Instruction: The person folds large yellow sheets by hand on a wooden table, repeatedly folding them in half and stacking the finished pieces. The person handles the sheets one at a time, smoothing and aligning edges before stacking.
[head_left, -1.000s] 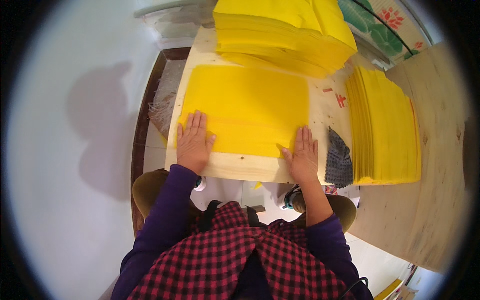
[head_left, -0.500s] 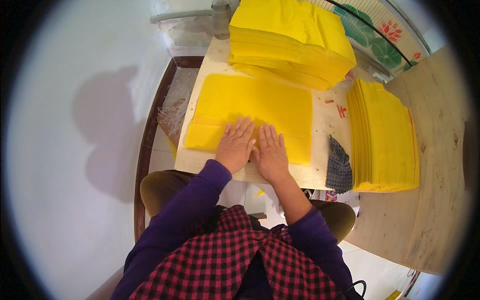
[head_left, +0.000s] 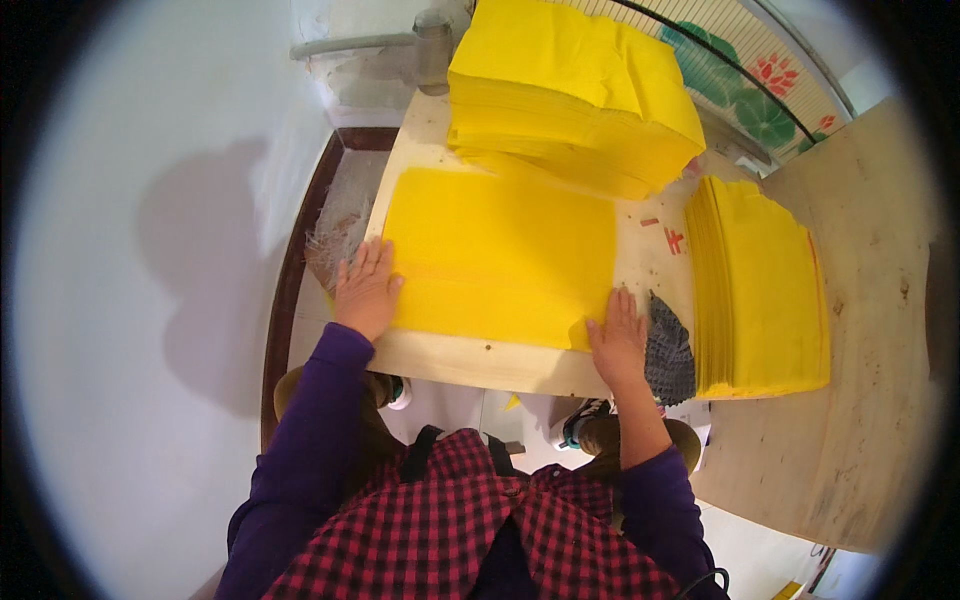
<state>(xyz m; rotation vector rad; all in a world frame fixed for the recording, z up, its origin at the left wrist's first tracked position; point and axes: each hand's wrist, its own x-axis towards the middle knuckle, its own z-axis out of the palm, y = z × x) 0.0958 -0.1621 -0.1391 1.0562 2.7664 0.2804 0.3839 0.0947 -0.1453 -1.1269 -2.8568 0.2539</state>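
A flat yellow sheet (head_left: 500, 260), looking like paper or thin cloth, lies on the pale wooden table (head_left: 490, 365) in front of me. At its left edge rests my left hand (head_left: 367, 295), palm down with the fingers stretched out. My right hand (head_left: 621, 335) lies against the sheet's near right corner, its fingers extended and the thumb towards the sheet. Neither hand has anything in its grasp. Whether the sheet is one layer or several, I cannot tell. A dark grey knitted cloth (head_left: 670, 355) is just right of my right hand.
Behind the sheet stands a tall stack of yellow sheets (head_left: 570, 110), and another yellow stack (head_left: 765, 290) is on the right. Small red strips (head_left: 673, 240) lie between them. A glass jar (head_left: 432, 55) stands at the far left corner. The white wall (head_left: 180, 300) closes off the left.
My hands have moved apart from the middle of the sheet, the left one to its left edge, the right one to its near right corner. The sheet's near fold line is fainter.
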